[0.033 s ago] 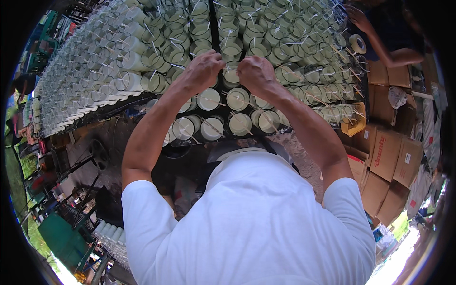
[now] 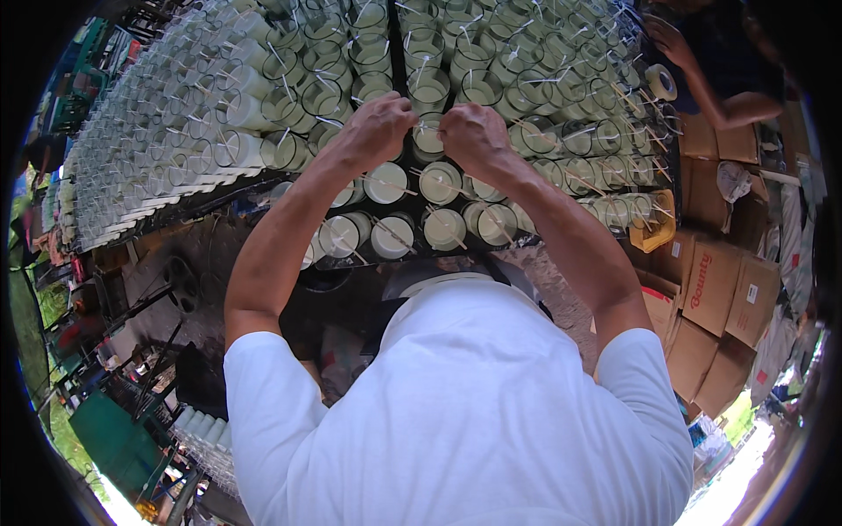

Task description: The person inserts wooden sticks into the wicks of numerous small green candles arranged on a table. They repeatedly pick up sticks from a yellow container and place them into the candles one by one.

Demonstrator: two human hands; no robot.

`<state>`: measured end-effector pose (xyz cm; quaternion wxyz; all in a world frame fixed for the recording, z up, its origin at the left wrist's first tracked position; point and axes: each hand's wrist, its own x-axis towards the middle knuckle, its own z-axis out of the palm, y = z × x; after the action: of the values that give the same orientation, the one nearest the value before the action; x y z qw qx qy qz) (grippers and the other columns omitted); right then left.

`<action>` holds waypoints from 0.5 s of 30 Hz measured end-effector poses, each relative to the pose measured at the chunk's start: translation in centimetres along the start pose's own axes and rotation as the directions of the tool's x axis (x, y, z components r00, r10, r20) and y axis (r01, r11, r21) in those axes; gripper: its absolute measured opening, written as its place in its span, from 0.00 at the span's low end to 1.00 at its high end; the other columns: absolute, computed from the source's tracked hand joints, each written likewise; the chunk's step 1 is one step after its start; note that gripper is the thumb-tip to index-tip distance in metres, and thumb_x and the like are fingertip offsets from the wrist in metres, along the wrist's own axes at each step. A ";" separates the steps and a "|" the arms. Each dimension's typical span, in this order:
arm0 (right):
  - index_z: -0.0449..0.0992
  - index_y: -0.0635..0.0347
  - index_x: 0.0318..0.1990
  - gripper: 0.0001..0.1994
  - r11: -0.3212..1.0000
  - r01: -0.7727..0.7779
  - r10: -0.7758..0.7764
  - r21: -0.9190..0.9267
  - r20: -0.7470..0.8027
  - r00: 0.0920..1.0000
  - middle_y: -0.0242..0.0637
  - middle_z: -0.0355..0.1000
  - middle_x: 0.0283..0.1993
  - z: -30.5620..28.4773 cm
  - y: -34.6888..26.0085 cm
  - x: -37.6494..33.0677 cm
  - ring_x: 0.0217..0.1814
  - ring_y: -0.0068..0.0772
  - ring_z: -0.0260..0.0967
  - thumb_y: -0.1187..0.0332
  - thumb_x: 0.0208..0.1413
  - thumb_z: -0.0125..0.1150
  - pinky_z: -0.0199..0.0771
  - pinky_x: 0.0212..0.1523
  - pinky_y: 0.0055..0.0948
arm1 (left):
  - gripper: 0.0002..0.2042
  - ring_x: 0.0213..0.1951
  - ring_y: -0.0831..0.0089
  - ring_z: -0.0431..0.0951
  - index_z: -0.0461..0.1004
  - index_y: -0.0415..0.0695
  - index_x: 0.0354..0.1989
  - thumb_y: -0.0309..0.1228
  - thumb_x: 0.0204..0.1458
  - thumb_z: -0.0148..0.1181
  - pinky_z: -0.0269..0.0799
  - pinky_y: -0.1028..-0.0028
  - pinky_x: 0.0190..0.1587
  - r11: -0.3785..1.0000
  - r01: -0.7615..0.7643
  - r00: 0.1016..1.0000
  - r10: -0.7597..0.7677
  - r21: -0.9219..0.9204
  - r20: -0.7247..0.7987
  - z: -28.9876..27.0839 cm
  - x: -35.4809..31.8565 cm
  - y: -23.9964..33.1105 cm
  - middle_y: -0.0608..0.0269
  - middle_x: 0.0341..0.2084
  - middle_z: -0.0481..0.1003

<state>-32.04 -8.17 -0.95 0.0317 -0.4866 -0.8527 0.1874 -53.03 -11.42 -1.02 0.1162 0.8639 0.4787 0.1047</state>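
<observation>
Both my hands are over one candle glass [image 2: 427,138] in the nearer middle of the table, one on each side of its rim. My left hand [image 2: 379,128] is closed, its fingertips pinched at the rim's left. On the right side my right hand [image 2: 474,136] is closed too, knuckles up. A thin pale wick or stick shows between them; what each pinch holds is too small to make out. Around them stand many glasses of pale wax, most with a thin stick across the mouth, such as a candle glass [image 2: 386,183] nearer me.
A co-worker's hand [image 2: 671,39] is at the table's far right, near a tape roll [image 2: 660,81]. A yellow basket [image 2: 654,230] sits at the right corner. Cardboard boxes [image 2: 721,285] are stacked at the right; white cylinders [image 2: 203,430] stand low at the left.
</observation>
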 end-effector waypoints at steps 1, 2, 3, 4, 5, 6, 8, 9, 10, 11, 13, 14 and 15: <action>0.87 0.56 0.35 0.07 1.000 0.003 -0.003 -0.004 0.002 1.000 0.43 0.82 0.39 0.1 0.0 0.1 0.41 0.51 0.81 0.68 0.51 0.66 0.81 0.45 0.44 | 0.14 0.46 0.58 0.78 0.84 0.39 0.40 0.16 0.46 0.59 0.76 0.63 0.51 1.000 -0.002 1.000 0.002 0.004 0.006 -0.1 0.1 0.1 0.58 0.37 0.79; 0.87 0.56 0.35 0.07 1.000 0.006 -0.006 -0.009 0.004 1.000 0.44 0.82 0.38 0.1 0.0 0.1 0.41 0.51 0.81 0.68 0.50 0.66 0.81 0.45 0.44 | 0.14 0.46 0.59 0.78 0.84 0.39 0.40 0.16 0.46 0.59 0.76 0.63 0.51 1.000 -0.005 1.000 0.005 0.008 0.012 -0.1 0.1 0.1 0.57 0.36 0.79; 0.87 0.55 0.35 0.07 1.000 0.009 -0.009 -0.013 0.004 1.000 0.44 0.82 0.38 0.1 0.0 0.2 0.41 0.51 0.81 0.68 0.50 0.66 0.81 0.45 0.44 | 0.14 0.46 0.59 0.78 0.84 0.39 0.40 0.16 0.45 0.59 0.76 0.63 0.51 1.000 -0.008 1.000 0.008 0.006 0.007 0.0 0.1 0.1 0.57 0.36 0.79; 0.87 0.55 0.35 0.07 1.000 0.023 -0.023 -0.014 -0.002 1.000 0.44 0.82 0.38 0.1 -0.1 0.2 0.41 0.51 0.81 0.68 0.50 0.66 0.81 0.45 0.45 | 0.14 0.46 0.59 0.78 0.84 0.39 0.41 0.17 0.45 0.59 0.76 0.63 0.51 1.000 -0.011 1.000 0.011 0.004 0.002 0.1 0.0 0.0 0.57 0.36 0.79; 0.87 0.55 0.35 0.07 0.999 0.038 -0.038 -0.015 -0.008 0.999 0.45 0.82 0.38 0.0 -0.2 0.2 0.41 0.51 0.81 0.68 0.51 0.66 0.81 0.45 0.45 | 0.14 0.46 0.59 0.78 0.84 0.39 0.41 0.17 0.45 0.59 0.76 0.63 0.51 1.000 -0.015 1.000 0.015 0.002 -0.003 0.3 0.0 0.0 0.57 0.36 0.79; 0.87 0.55 0.35 0.07 0.999 0.052 -0.052 -0.015 -0.012 0.999 0.45 0.82 0.37 -0.1 -0.3 0.2 0.41 0.51 0.81 0.68 0.51 0.66 0.81 0.45 0.45 | 0.12 0.45 0.59 0.77 0.84 0.40 0.39 0.18 0.45 0.60 0.76 0.63 0.50 1.000 -0.019 0.999 0.019 -0.002 -0.025 0.6 -0.1 -0.1 0.58 0.35 0.79; 0.87 0.56 0.35 0.07 0.999 0.044 -0.044 -0.016 0.019 0.999 0.46 0.82 0.37 -0.2 -0.5 0.3 0.41 0.51 0.81 0.67 0.51 0.66 0.81 0.45 0.45 | 0.09 0.43 0.59 0.77 0.84 0.42 0.34 0.21 0.45 0.62 0.76 0.63 0.50 1.000 -0.028 0.997 0.027 -0.009 -0.070 1.0 -0.2 -0.4 0.59 0.33 0.78; 0.87 0.56 0.35 0.07 0.999 0.038 -0.038 -0.018 0.034 0.999 0.46 0.81 0.37 -0.2 -0.4 0.4 0.41 0.52 0.81 0.67 0.51 0.67 0.81 0.45 0.46 | 0.10 0.43 0.59 0.78 0.84 0.41 0.36 0.20 0.45 0.60 0.76 0.62 0.50 0.999 -0.030 0.998 0.029 -0.013 -0.057 0.9 -0.1 -0.4 0.58 0.33 0.78; 0.87 0.56 0.36 0.07 0.999 0.040 -0.040 -0.011 0.039 0.998 0.47 0.81 0.37 -0.2 -0.3 0.5 0.41 0.52 0.81 0.67 0.52 0.67 0.80 0.45 0.46 | 0.12 0.43 0.58 0.78 0.84 0.40 0.37 0.19 0.45 0.59 0.76 0.62 0.50 0.999 -0.032 0.999 0.031 -0.017 -0.044 0.8 0.0 -0.5 0.57 0.33 0.79; 0.87 0.57 0.37 0.07 0.999 0.042 -0.042 -0.004 0.045 0.998 0.47 0.81 0.37 -0.2 -0.2 0.5 0.41 0.52 0.81 0.67 0.53 0.67 0.80 0.45 0.46 | 0.14 0.43 0.58 0.78 0.85 0.40 0.39 0.17 0.45 0.58 0.76 0.62 0.50 0.999 -0.034 0.999 0.033 -0.021 -0.031 0.8 0.1 -0.5 0.56 0.34 0.79; 0.86 0.58 0.38 0.07 0.996 0.070 -0.069 0.057 -0.022 0.997 0.47 0.81 0.38 -0.2 -0.6 0.5 0.41 0.53 0.80 0.68 0.54 0.67 0.80 0.45 0.46 | 0.13 0.42 0.57 0.78 0.85 0.40 0.38 0.17 0.45 0.58 0.76 0.61 0.50 0.999 -0.046 0.998 0.045 -0.020 -0.036 0.9 0.2 -0.7 0.56 0.33 0.80; 0.86 0.59 0.39 0.07 0.989 0.098 -0.087 0.109 -0.095 0.992 0.48 0.81 0.38 -0.1 -0.9 0.4 0.41 0.53 0.80 0.69 0.55 0.67 0.79 0.45 0.46 | 0.13 0.42 0.57 0.78 0.85 0.40 0.38 0.17 0.45 0.58 0.76 0.61 0.50 0.998 -0.052 0.998 0.051 -0.020 -0.039 1.0 0.2 -0.8 0.56 0.33 0.80; 0.86 0.59 0.40 0.07 0.979 0.127 -0.100 0.160 -0.171 0.980 0.48 0.81 0.39 -0.1 -1.2 0.3 0.41 0.54 0.80 0.70 0.56 0.66 0.79 0.44 0.46 | 0.13 0.42 0.57 0.78 0.85 0.41 0.38 0.17 0.45 0.58 0.76 0.61 0.50 0.998 -0.055 0.998 0.054 -0.028 -0.045 0.9 0.1 -0.8 0.56 0.33 0.80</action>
<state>-33.16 -8.45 -0.42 0.1529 -0.4461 -0.8546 0.2173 -53.34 -10.97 -2.10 0.1156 0.8723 0.4559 0.1339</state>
